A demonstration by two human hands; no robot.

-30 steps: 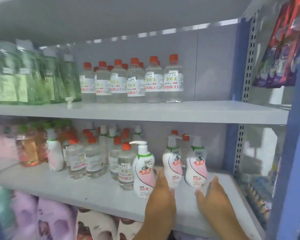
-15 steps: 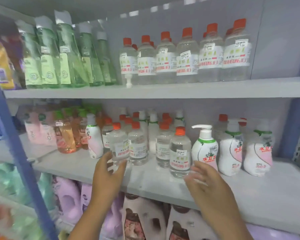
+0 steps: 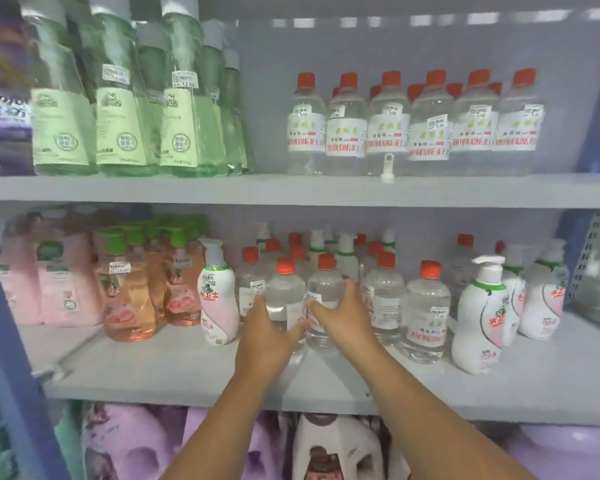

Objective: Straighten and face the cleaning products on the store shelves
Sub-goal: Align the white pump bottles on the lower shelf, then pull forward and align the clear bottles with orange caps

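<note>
Both hands reach onto the middle shelf (image 3: pixel 187 372), among the clear bottles with red caps that stand near its front edge, about midway along it. The left hand (image 3: pixel 267 337) wraps the lower body of one red-capped clear bottle (image 3: pixel 284 296): its fingers curl round the bottle's left side and its thumb crosses the front low down, so the grip is closed on the bottle. The right hand (image 3: pixel 340 317) holds the neighbouring clear bottle (image 3: pixel 326 289), just beside the first on its right; the thumb lies on the label at the front and the fingers curve round the right side. The two bottles stand upright and touch or nearly touch. Whether either is lifted off the shelf cannot be told.

To the left of them stands a white and pink pump bottle (image 3: pixel 219 299), and beyond it orange bottles with green caps (image 3: pixel 129 299). To the right stand more clear bottles (image 3: pixel 426 313), then another white pump bottle (image 3: pixel 478 320) towards the right end. The upper shelf (image 3: pixel 291 190) carries tall green bottles (image 3: pixel 118 109) on the left and a row of red-capped clear bottles (image 3: pixel 413 129) on the right.
</note>
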